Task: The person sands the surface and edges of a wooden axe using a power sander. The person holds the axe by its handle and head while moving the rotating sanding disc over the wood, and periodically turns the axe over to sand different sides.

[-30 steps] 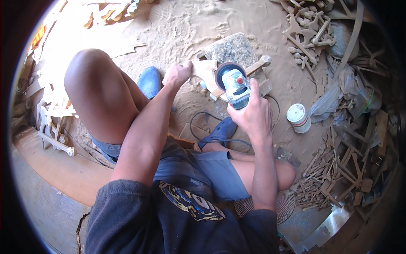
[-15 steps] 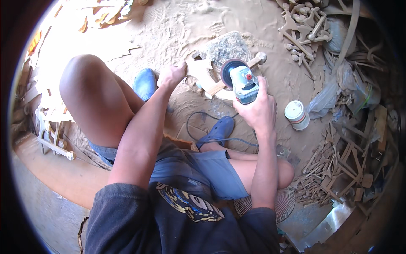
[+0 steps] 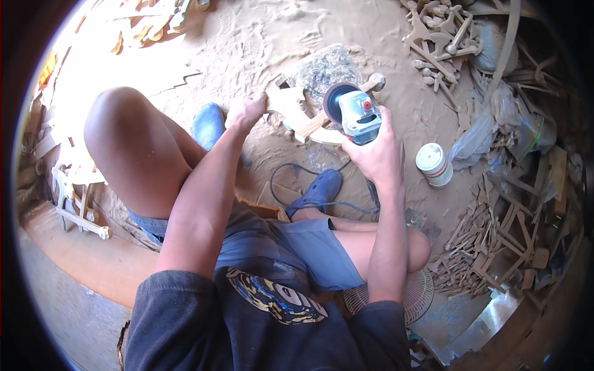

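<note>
My right hand [image 3: 379,148] is wrapped round the body of an angle grinder [image 3: 360,116], whose dark round disc [image 3: 339,102] faces away to the left. The disc lies over a carved wooden piece [image 3: 289,106] with curved arms and a knobbed end; whether it touches the wood I cannot tell. My left hand [image 3: 246,111] is closed on the left end of that wooden piece. Behind the wood a rough stone block [image 3: 328,69] sits in the dust. A dark cord [image 3: 278,182] loops over the ground below the grinder.
A white tub [image 3: 434,164] stands right of my right hand. Carved wooden parts [image 3: 442,43] are heaped at the far right, with plastic bags [image 3: 476,142] below them. Thin wood offcuts [image 3: 476,247] and a round wire fan guard [image 3: 390,297] lie at the near right. Blue clogs [image 3: 322,190] are on my feet.
The view has shifted a little. The grinder's disc sits slightly farther right and nearer the wood's knobbed arm. Both hands keep their hold.
</note>
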A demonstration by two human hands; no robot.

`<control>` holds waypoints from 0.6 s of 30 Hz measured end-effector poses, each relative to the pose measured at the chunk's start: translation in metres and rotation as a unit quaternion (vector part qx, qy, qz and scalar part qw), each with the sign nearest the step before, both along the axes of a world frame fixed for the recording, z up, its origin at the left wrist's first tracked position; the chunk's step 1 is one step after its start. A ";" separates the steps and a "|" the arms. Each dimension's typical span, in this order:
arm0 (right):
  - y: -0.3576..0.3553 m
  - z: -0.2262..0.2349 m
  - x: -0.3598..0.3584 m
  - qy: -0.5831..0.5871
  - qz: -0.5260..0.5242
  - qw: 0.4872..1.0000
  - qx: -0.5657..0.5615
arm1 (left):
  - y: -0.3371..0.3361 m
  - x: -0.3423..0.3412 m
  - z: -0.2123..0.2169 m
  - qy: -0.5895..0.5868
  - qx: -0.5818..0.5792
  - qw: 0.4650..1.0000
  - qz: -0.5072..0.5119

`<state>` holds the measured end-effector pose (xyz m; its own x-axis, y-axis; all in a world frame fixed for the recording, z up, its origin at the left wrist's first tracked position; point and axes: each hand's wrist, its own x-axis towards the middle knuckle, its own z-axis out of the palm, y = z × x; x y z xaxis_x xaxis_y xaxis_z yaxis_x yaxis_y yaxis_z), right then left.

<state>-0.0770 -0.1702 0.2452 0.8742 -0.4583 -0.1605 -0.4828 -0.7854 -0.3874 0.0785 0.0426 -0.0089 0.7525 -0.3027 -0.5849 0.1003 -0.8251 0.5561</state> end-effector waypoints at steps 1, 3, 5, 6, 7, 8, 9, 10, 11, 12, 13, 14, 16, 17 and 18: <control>-0.003 0.000 -0.001 0.021 -0.024 0.999 -0.007 | -0.006 -0.001 0.010 0.039 -0.003 0.998 0.046; 0.002 0.005 0.008 0.034 -0.034 0.999 -0.008 | 0.006 0.003 0.001 0.005 0.011 1.000 0.003; 0.007 0.011 0.015 0.065 -0.044 0.997 0.000 | 0.010 0.004 -0.005 -0.025 0.024 0.998 -0.045; 0.005 0.009 0.016 0.065 -0.045 0.997 0.000 | 0.009 0.002 -0.004 -0.032 0.014 0.999 -0.040; 0.003 0.006 0.015 0.062 -0.039 0.997 0.001 | 0.009 0.001 -0.003 -0.038 0.004 0.999 -0.034; -0.002 0.003 0.012 0.061 -0.041 0.997 0.000 | 0.001 0.000 0.007 -0.036 0.001 0.999 -0.041; -0.006 -0.001 0.010 0.063 -0.046 0.997 -0.002 | -0.006 -0.001 0.018 0.014 -0.010 1.000 0.017; -0.011 -0.004 0.007 0.069 -0.052 0.996 -0.014 | -0.013 -0.002 0.028 0.065 -0.020 0.995 0.074; -0.008 -0.006 0.012 0.069 -0.044 0.996 -0.020 | -0.003 0.000 0.021 0.060 -0.016 0.995 0.082; -0.009 -0.007 0.014 0.068 -0.041 0.997 -0.019 | 0.004 0.001 0.010 0.015 -0.011 1.000 0.022; -0.010 -0.008 0.017 0.056 -0.032 0.998 -0.022 | 0.009 0.002 0.000 -0.008 -0.008 1.000 -0.008; -0.013 -0.010 0.016 0.045 -0.027 0.998 -0.027 | 0.010 0.003 -0.003 -0.030 -0.006 0.999 -0.041; -0.020 -0.012 0.013 0.018 -0.031 0.999 -0.011 | 0.009 0.002 -0.008 -0.023 -0.001 0.999 -0.045; -0.023 -0.013 0.012 -0.011 -0.034 0.999 0.005 | 0.007 0.002 -0.007 -0.021 0.001 0.999 -0.048; -0.026 -0.014 0.011 -0.012 -0.035 0.999 0.004 | 0.006 0.001 -0.005 -0.023 0.005 0.999 -0.046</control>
<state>-0.0660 -0.1958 0.2307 0.8437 -0.5171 -0.1441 -0.5270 -0.7465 -0.4062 0.0799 0.0488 -0.0143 0.7479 -0.3663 -0.5536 -0.0025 -0.8355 0.5494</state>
